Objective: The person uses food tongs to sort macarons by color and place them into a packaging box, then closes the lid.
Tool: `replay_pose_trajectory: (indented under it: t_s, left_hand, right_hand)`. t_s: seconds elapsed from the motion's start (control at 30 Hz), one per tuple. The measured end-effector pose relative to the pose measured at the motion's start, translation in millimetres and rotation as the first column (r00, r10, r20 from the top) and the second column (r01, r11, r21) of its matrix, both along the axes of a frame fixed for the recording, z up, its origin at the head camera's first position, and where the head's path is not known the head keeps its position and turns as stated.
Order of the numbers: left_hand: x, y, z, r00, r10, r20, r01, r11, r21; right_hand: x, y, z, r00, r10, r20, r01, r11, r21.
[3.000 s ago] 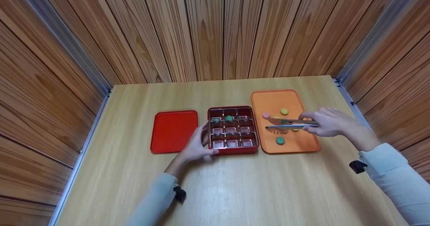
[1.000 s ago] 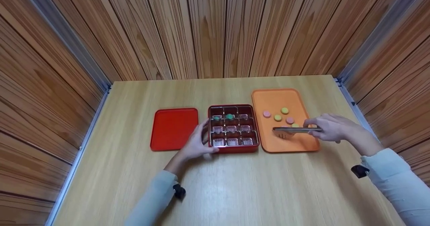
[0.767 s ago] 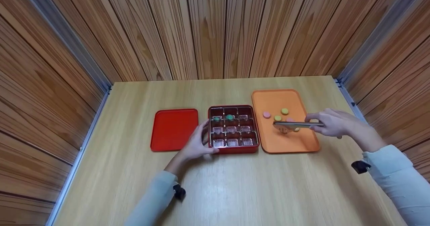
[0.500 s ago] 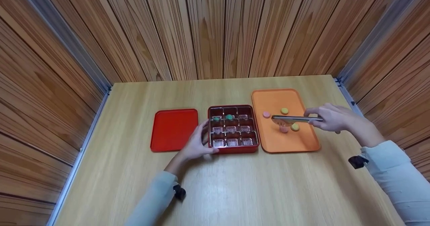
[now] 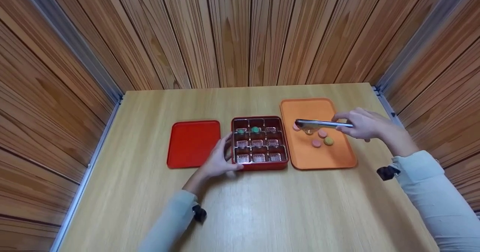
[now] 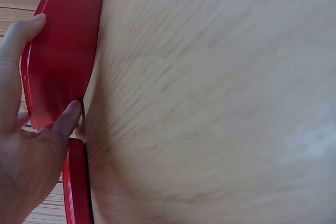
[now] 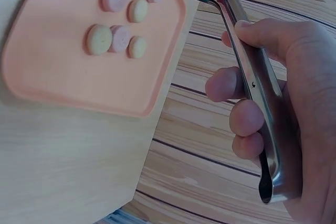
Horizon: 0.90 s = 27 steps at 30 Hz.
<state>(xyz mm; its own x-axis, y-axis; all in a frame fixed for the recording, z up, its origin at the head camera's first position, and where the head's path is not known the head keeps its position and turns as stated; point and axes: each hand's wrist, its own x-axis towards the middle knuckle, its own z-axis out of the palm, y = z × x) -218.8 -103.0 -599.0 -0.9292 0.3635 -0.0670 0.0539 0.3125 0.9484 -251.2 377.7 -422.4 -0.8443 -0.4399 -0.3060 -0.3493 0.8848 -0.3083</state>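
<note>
My left hand steadies a dark red box by its near left corner, fingers along the left side and thumb at the front. Inside are clear-lined compartments; green macarons sit in two at the back. My right hand grips metal tongs, pressed nearly together, above the orange tray. A tint of green shows at their tips in the right wrist view; whether they hold something is unclear. Below them lie pink macarons and yellow macarons, some partly hidden in the head view.
A flat red lid lies left of the box, close to my left hand. The orange tray stands just right of the box. Wood-panelled walls border the table at the back and sides.
The tongs have drawn together, risen from the tray's near part and swung back and left towards the box. The near green macaron has gone from the tray. My left hand stays in place.
</note>
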Motion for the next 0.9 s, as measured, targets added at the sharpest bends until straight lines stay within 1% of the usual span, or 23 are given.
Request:
replay_pose_trajectory:
  t_s: [0.17,0.4,0.73,0.9]
  left_hand:
    - [0.7,0,0.2,1.0,-0.004,0.009,0.004,1.0,0.006]
    - [1.5,-1,2.1,1.0,0.002,0.0,-0.002,1.0,0.002]
    - [1.3,0,0.3,1.0,0.004,0.002,-0.004,1.0,0.009]
    - [0.8,-1,1.0,1.0,0.004,-0.001,-0.004,1.0,-0.006]
  right_hand:
    - [-8.8,-13,4.4,1.0,0.008,-0.012,-0.008,1.0,0.005]
    - [-20.0,-33,7.4,1.0,0.0,-0.002,0.0,1.0,0.017]
    - [-32.1,-58,5.9,1.0,0.007,0.001,-0.007,1.0,0.002]
    - [-36.0,-68,2.2,0.999,0.027,-0.031,-0.026,1.0,0.012]
